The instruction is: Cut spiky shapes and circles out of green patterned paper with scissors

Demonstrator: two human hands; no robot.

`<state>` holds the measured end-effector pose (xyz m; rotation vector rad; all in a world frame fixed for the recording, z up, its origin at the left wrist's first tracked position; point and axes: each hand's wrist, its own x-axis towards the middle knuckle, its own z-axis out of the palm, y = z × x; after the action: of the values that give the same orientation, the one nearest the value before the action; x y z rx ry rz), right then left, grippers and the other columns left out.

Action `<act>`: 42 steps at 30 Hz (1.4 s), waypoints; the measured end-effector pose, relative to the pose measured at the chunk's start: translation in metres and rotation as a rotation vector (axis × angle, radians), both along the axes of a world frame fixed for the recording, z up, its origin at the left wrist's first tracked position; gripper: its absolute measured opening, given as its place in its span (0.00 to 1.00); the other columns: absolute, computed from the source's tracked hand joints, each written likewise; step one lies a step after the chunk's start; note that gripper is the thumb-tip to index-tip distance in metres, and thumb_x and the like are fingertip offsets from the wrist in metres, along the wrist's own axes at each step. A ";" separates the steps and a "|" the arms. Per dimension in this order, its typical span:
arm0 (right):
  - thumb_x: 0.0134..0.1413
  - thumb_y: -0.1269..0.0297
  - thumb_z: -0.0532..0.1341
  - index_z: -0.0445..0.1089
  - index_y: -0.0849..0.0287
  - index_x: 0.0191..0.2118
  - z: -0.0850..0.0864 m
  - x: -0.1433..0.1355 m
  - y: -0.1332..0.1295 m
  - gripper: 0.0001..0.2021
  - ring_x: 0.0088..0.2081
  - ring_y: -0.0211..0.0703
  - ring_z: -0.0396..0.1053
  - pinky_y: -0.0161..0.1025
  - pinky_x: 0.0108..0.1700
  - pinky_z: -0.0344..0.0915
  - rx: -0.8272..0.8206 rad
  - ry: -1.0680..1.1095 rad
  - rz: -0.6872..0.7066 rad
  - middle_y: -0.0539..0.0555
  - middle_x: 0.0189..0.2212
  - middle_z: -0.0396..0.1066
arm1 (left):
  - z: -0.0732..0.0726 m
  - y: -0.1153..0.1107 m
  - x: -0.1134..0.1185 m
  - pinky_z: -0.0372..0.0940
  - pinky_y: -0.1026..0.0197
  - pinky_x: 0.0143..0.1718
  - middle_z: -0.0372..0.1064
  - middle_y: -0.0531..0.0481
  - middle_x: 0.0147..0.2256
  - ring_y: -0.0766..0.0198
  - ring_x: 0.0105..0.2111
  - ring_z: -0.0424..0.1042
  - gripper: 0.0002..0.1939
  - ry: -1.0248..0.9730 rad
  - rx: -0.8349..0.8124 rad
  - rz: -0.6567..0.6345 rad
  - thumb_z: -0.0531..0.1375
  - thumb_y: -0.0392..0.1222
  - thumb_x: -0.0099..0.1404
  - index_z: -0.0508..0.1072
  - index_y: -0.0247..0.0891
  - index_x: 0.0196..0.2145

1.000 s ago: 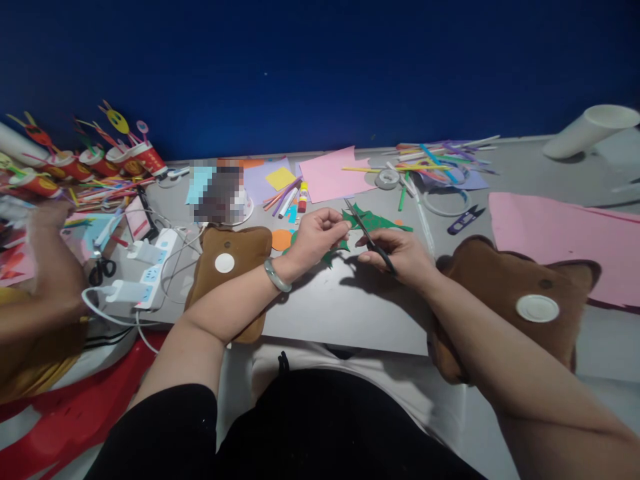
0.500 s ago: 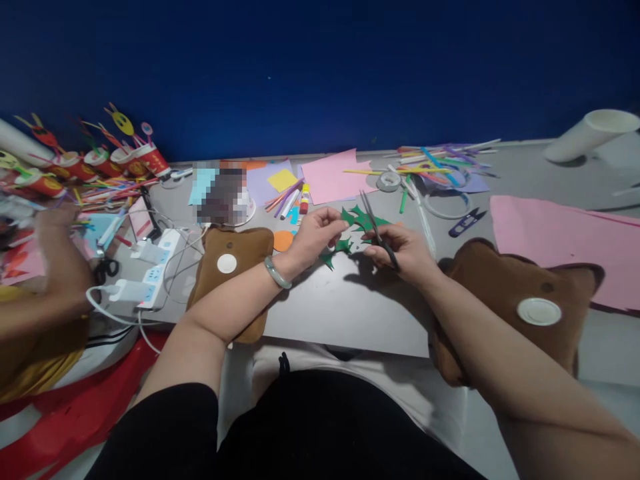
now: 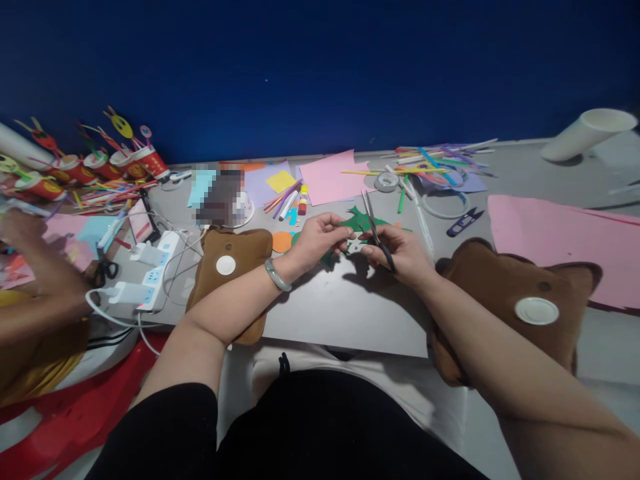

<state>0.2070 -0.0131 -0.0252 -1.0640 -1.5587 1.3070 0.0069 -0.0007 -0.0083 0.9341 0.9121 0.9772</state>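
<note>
Near the middle of the table, my left hand (image 3: pixel 320 241) pinches something at the edge of the green cut paper (image 3: pixel 356 223); what lies between its fingertips is too small to tell. My right hand (image 3: pixel 400 253) is closed on black-handled scissors (image 3: pixel 376 230), whose blades point up and away from me over the green paper. The two hands are close together, fingertips almost meeting. Jagged green pieces lie under and beyond them, partly hidden by the fingers. An orange paper circle (image 3: pixel 283 242) rests left of my left hand.
Brown cushions (image 3: pixel 210 287) (image 3: pixel 500 293) flank my arms. A white power strip (image 3: pixel 159 273) with cables lies left, near another person's arm (image 3: pixel 47 280). Beyond my hands are a glue stick (image 3: pixel 303 200), pink paper (image 3: pixel 333 177), tape (image 3: pixel 387 181) and purple snips (image 3: pixel 464 222).
My left hand has shifted slightly right, closer to my right hand, and the green piece below it is now more hidden. The other person's hand has moved left.
</note>
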 end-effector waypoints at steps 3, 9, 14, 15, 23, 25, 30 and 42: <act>0.41 0.40 0.81 0.74 0.53 0.38 -0.004 0.001 0.000 0.27 0.24 0.43 0.68 0.42 0.27 0.68 0.031 -0.054 0.010 0.50 0.24 0.71 | 0.001 -0.001 0.001 0.61 0.69 0.23 0.75 0.56 0.25 0.74 0.20 0.71 0.14 -0.053 -0.020 0.021 0.71 0.36 0.63 0.67 0.37 0.33; 0.42 0.36 0.79 0.75 0.54 0.38 -0.010 -0.002 -0.001 0.29 0.27 0.43 0.69 0.41 0.30 0.69 0.062 -0.127 0.027 0.50 0.25 0.71 | 0.001 -0.004 0.004 0.61 0.69 0.23 0.76 0.56 0.24 0.73 0.21 0.71 0.16 -0.114 -0.023 0.006 0.71 0.37 0.64 0.64 0.38 0.32; 0.42 0.34 0.78 0.73 0.55 0.37 -0.006 -0.008 -0.004 0.30 0.26 0.43 0.72 0.41 0.31 0.71 0.013 -0.079 0.046 0.50 0.25 0.74 | 0.000 -0.005 0.004 0.62 0.70 0.24 0.72 0.58 0.20 0.73 0.20 0.71 0.18 -0.093 -0.021 0.002 0.72 0.39 0.65 0.63 0.39 0.30; 0.42 0.35 0.78 0.73 0.55 0.37 -0.005 -0.009 -0.005 0.30 0.26 0.43 0.72 0.41 0.30 0.72 0.011 -0.078 0.047 0.50 0.25 0.74 | 0.000 -0.005 0.004 0.62 0.70 0.24 0.72 0.58 0.20 0.73 0.20 0.71 0.19 -0.088 -0.022 0.003 0.72 0.40 0.65 0.63 0.39 0.30; 0.43 0.39 0.79 0.75 0.55 0.37 -0.001 -0.012 -0.007 0.27 0.24 0.42 0.73 0.40 0.28 0.73 0.016 -0.064 0.029 0.50 0.26 0.76 | 0.001 -0.005 0.005 0.61 0.70 0.24 0.72 0.58 0.20 0.74 0.20 0.70 0.19 -0.074 -0.024 0.008 0.72 0.41 0.64 0.63 0.39 0.30; 0.43 0.40 0.79 0.75 0.56 0.37 -0.001 -0.012 -0.008 0.27 0.23 0.41 0.73 0.39 0.27 0.73 -0.001 -0.055 0.037 0.50 0.25 0.76 | 0.001 -0.006 0.005 0.61 0.70 0.24 0.72 0.58 0.20 0.74 0.20 0.70 0.18 -0.070 -0.029 0.016 0.72 0.40 0.65 0.64 0.38 0.30; 0.43 0.40 0.79 0.74 0.56 0.37 0.003 -0.014 -0.009 0.27 0.21 0.42 0.73 0.39 0.24 0.73 -0.037 -0.033 0.058 0.51 0.25 0.77 | 0.001 -0.006 0.006 0.62 0.70 0.24 0.71 0.58 0.20 0.74 0.19 0.69 0.17 -0.080 -0.035 0.029 0.70 0.38 0.66 0.64 0.38 0.30; 0.46 0.43 0.78 0.74 0.56 0.36 0.004 -0.016 -0.010 0.24 0.20 0.39 0.71 0.39 0.23 0.72 -0.038 -0.008 0.062 0.50 0.25 0.75 | 0.005 -0.007 0.007 0.61 0.70 0.24 0.70 0.59 0.19 0.75 0.19 0.69 0.20 -0.039 -0.058 0.040 0.73 0.40 0.65 0.64 0.38 0.29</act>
<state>0.1915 -0.0230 -0.0211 -1.0534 -1.5898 1.3805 0.0136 -0.0075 -0.0033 0.8485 0.9241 0.9947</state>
